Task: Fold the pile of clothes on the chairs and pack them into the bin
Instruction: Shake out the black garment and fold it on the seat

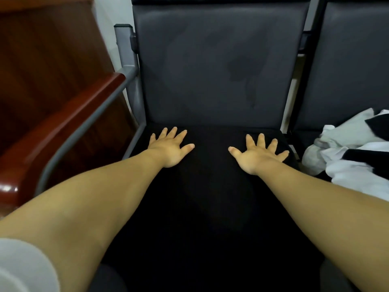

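- Head view: the left hand (168,148) lies flat just at 9 o'clock from the middle of the picture, fingers spread wide and palm down. It pinches nothing.
- The right hand (257,155) lies the same way at 3 o'clock from the middle, fingers fanned out and pressing down, well apart from the left hand.
- Both palms rest on a black cloth (210,197) that seems to cover the seat of the chair (216,66). It is black on dark, so I cannot tell where its edges are.
- The pile of clothes (349,157), white, grey and black, lies crumpled on the next chair (357,60), at 3 o'clock from the right hand and near it. The bin is not in view.
- Risk: because the edges are hard to see, a fold can be made crooked, or a hidden wrinkle can be pressed in.
- Risk: the cloth seems to reach to 6 o'clock, toward the person. If the palms push too hard toward 12 o'clock, it may bunch against the backrest; if they pull back, it may slide off the front.
- Risk: the right forearm passes just beside the pile, so a wide sweep toward 3 o'clock can drag loose pieces onto the flat cloth or off the chair.
- Risk: at 9 o'clock, the metal armrest (88,127) stands near the left hand and can catch the cloth.
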Motion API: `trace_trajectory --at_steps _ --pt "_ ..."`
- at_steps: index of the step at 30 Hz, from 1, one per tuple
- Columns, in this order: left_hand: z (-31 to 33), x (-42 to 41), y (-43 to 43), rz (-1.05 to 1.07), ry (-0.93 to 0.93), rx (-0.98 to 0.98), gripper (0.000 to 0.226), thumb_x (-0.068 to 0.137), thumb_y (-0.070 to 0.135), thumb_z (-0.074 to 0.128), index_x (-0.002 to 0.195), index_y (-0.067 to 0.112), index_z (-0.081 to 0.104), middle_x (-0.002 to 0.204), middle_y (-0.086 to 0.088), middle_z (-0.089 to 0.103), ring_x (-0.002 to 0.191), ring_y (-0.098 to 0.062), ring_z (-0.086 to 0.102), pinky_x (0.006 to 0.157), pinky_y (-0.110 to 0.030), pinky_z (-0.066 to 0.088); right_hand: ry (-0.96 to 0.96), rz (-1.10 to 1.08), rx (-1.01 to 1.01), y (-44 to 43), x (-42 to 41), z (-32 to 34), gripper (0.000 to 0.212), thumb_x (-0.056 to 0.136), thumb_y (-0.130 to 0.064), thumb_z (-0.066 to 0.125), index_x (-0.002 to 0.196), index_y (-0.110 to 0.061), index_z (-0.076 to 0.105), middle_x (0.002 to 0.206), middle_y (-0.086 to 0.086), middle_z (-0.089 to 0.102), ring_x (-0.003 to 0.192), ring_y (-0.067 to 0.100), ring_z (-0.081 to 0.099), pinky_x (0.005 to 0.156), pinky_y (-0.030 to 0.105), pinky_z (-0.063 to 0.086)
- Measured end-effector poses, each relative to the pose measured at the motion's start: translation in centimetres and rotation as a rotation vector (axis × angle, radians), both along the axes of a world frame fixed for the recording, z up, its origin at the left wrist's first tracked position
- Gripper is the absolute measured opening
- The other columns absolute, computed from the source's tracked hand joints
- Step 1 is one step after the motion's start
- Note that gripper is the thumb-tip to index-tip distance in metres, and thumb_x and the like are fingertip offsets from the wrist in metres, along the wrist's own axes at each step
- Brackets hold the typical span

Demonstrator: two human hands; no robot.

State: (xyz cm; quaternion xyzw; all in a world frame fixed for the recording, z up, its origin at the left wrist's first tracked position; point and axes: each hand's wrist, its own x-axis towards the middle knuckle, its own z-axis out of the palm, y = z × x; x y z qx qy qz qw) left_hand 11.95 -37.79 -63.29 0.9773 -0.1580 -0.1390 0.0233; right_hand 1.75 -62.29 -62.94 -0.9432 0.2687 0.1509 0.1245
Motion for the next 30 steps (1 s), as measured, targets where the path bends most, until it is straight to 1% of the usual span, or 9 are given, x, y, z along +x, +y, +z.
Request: trace_trajectory --at_steps 5,9,11,14,16,21,26,28,30 --pt "3.0 -7.6 0.6 0.069 0.006 -0.157 0.079 0.099 0.072 0.033 0.164 0.036 0.005 0.173 -0.002 0.001 0.159 -0.03 0.001 0.127 -0.054 0.011 -0.11 0.358 -0.073 0.6 -6.6 2.0 0.081 0.094 -0.078 0.031 0.162 -0.038 0.013 0.172 0.0 -0.007 0.158 0.032 -0.004 0.126 0.058 0.007" --pt "5.2 -16.4 1.9 0.031 -0.024 -0.22 0.073 0.097 0.055 0.059 0.158 0.026 0.032 0.16 -0.005 0.032 0.145 -0.03 0.036 0.115 -0.047 0.04 -0.19 0.575 -0.046 2.8 -15.5 4.1 0.06 0.097 -0.054 0.056 0.15 -0.032 0.043 0.165 0.0 0.023 0.15 0.027 0.028 0.119 0.043 0.032" --pt "6.5 -20.1 2.5 0.047 0.018 -0.321 0.055 0.096 0.047 0.065 0.144 0.025 0.05 0.14 -0.002 0.049 0.125 -0.022 0.053 0.103 -0.04 0.049 -0.268 0.614 0.023 3.8 -19.1 4.8 0.04 0.094 -0.045 0.064 0.132 -0.032 0.059 0.14 -0.008 0.048 0.125 0.017 0.051 0.103 0.033 0.046" --pt "8.1 -25.4 3.2 0.142 0.191 -0.548 0.019 0.093 0.038 0.071 0.106 0.025 0.07 0.101 0.004 0.071 0.091 -0.012 0.069 0.089 -0.038 0.058 -0.29 0.488 0.32 5.6 -23.6 6.1 0.006 0.089 -0.036 0.073 0.092 -0.031 0.072 0.091 -0.011 0.07 0.083 0.007 0.066 0.08 0.028 0.055" --pt "8.0 -28.5 3.7 0.195 0.283 -0.613 0.012 0.093 0.035 0.07 0.096 0.024 0.073 0.091 0.003 0.075 0.084 -0.012 0.073 0.083 -0.035 0.062 -0.186 0.411 0.528 6.5 -25.9 6.4 0.009 0.088 -0.033 0.075 0.083 -0.026 0.076 0.079 -0.005 0.076 0.071 0.007 0.071 0.072 0.027 0.057" --pt "6.7 -32.9 5.0 0.263 0.543 -0.482 0.027 0.1 0.034 0.061 0.089 0.015 0.077 0.088 -0.001 0.079 0.074 -0.009 0.072 0.063 -0.023 0.053 0.288 0.264 0.692 7.8 -30.0 3.5 0.024 0.097 -0.04 0.065 0.106 -0.021 0.075 0.098 0.0 0.078 0.083 0.013 0.073 0.063 0.021 0.052" --pt "4.1 -34.3 7.6 0.357 0.829 -0.238 0.042 0.102 0.039 0.054 0.083 0.009 0.076 0.091 -0.009 0.078 0.066 -0.014 0.07 0.058 -0.022 0.047 0.473 0.202 0.597 8.7 -32.5 -0.6 0.079 0.093 -0.066 0.059 0.156 -0.024 0.037 0.155 0.001 0.046 0.132 0.023 0.053 0.098 0.034 0.052" --pt "2.6 -34.7 8.6 0.416 0.889 -0.11 0.047 0.101 0.049 0.054 0.1 0.008 0.077 0.1 -0.01 0.077 0.078 -0.02 0.073 0.071 -0.027 0.053 0.393 0.127 0.729 9.1 -33.0 -1.9 0.092 0.09 -0.067 0.063 0.162 -0.027 0.023 0.166 -0.004 0.028 0.147 0.024 0.035 0.11 0.034 0.039" --pt "1.2 -34.9 9.6 0.513 0.959 -0.053 0.06 0.098 0.058 0.055 0.133 0.012 0.066 0.127 -0.019 0.069 0.11 -0.034 0.07 0.096 -0.035 0.055 0.313 0.065 0.798 9.6 -33.3 -3.5 0.102 0.086 -0.068 0.067 0.164 -0.029 0.015 0.17 -0.003 0.016 0.154 0.024 0.023 0.121 0.038 0.025"
